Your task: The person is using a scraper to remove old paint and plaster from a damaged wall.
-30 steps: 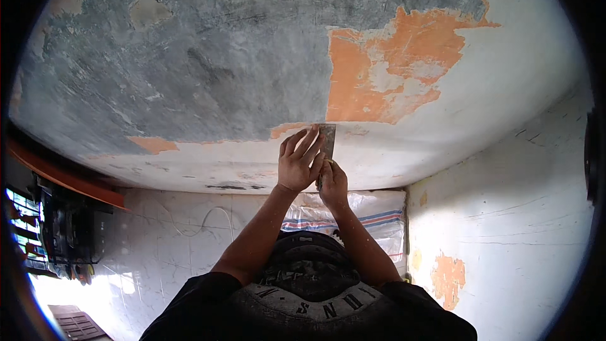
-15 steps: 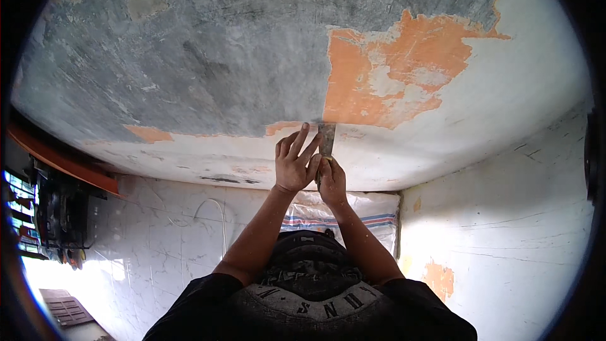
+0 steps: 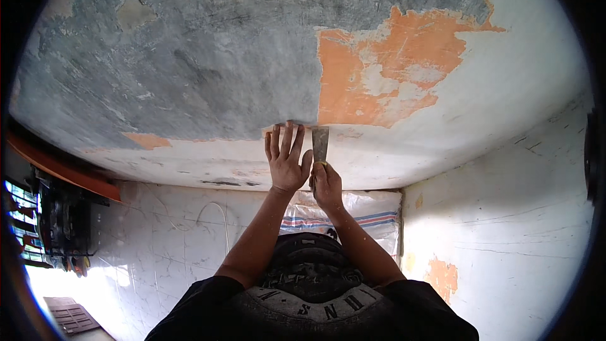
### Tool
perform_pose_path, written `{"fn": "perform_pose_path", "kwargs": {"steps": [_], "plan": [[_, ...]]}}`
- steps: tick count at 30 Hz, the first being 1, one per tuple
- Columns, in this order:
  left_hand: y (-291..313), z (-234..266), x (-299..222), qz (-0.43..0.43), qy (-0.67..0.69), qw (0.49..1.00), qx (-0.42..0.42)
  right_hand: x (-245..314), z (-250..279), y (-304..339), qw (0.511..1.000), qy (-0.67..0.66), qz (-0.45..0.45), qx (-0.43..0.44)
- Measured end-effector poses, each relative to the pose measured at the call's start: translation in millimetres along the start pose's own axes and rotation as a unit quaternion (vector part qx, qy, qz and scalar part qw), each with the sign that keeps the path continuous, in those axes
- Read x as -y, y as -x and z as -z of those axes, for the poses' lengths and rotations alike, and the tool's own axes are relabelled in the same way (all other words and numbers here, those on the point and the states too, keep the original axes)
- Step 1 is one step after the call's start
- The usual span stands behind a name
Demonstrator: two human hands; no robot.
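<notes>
My right hand (image 3: 327, 187) is wrapped round the handle of a scraper (image 3: 320, 144) with a flat, worn metal blade. The blade's tip reaches the lower border of the orange patch (image 3: 344, 91) on the wall. Beside it, my left hand (image 3: 289, 161) is spread with its fingers stretched upward. Its fingertips are at the line where grey bare wall (image 3: 208, 69) meets the white coating (image 3: 208, 159). Whether they press on the surface, I cannot tell. Most of the scraper's handle is hidden in my right hand.
A plastic sheet (image 3: 372, 205) with blue and red stripes hangs behind my forearms. At the right, a scratched white wall (image 3: 499, 202) carries a smaller orange patch (image 3: 442, 278). An orange-brown edge (image 3: 63, 167) and dark objects (image 3: 66, 215) are on the left.
My left hand has moved slightly left and away from the scraper, its fingers now straighter. The right hand has lowered a little, with more of the blade showing.
</notes>
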State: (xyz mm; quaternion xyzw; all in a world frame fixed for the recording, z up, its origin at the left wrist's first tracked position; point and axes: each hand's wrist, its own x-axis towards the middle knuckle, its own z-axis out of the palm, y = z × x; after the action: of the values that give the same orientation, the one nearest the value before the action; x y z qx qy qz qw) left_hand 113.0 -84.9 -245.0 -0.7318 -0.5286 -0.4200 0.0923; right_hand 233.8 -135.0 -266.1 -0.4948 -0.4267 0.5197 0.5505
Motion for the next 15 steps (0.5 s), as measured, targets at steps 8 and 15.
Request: {"fn": "perform_pose_path", "kwargs": {"steps": [8, 15], "plan": [[4, 2, 4, -0.004, 0.012, 1.0, 0.025, -12, -2, 8, 0.999, 0.019, -0.024, -0.031], [3, 3, -1, 0.015, 0.033, 0.999, 0.034, 41, -8, -15, 0.996, 0.075, 0.049, 0.012]]}}
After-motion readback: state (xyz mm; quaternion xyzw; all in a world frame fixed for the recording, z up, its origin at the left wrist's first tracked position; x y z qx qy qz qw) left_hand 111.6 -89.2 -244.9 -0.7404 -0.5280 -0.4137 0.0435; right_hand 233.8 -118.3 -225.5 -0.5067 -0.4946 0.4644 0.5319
